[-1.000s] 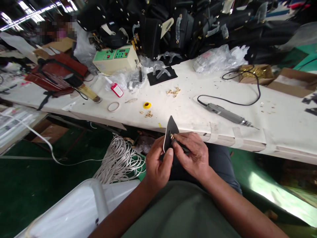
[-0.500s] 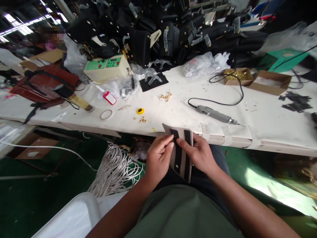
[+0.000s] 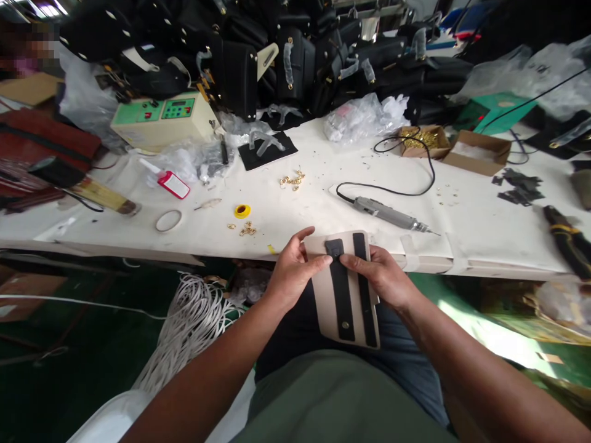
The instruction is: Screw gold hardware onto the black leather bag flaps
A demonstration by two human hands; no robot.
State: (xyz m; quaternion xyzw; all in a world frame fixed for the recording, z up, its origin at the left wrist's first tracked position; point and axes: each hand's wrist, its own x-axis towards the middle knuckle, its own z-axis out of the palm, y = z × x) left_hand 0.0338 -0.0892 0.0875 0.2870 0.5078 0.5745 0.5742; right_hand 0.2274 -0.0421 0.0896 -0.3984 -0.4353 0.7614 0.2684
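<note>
A beige panel with black strips [image 3: 315, 295] is held over my lap at the table's front edge, its striped face toward me. My left hand [image 3: 295, 266] grips its left side, thumb pressed near the top of the middle strip. On the right side, my right hand [image 3: 379, 274] holds the edge, its thumb at the same strip close to the other thumb. A round metal snap [image 3: 345, 325] shows low on that strip. Gold metal pieces [image 3: 248, 229] and a yellow ring [image 3: 242, 211] lie on the table beyond my left hand. A grey electric screwdriver [image 3: 390, 214] lies beyond the panel.
Black bags [image 3: 295, 61] are piled at the back. A control box [image 3: 161, 123], red glue bottle [image 3: 174, 184] and white tape ring [image 3: 168, 221] are at left. Open cardboard boxes [image 3: 478, 154] and pliers [image 3: 570, 240] are at right. White cord [image 3: 184, 332] hangs in a bundle below.
The panel has turned to show its striped face more fully. My left hand has opened from a pinch and now grips the panel's left side. The view has shifted right.
</note>
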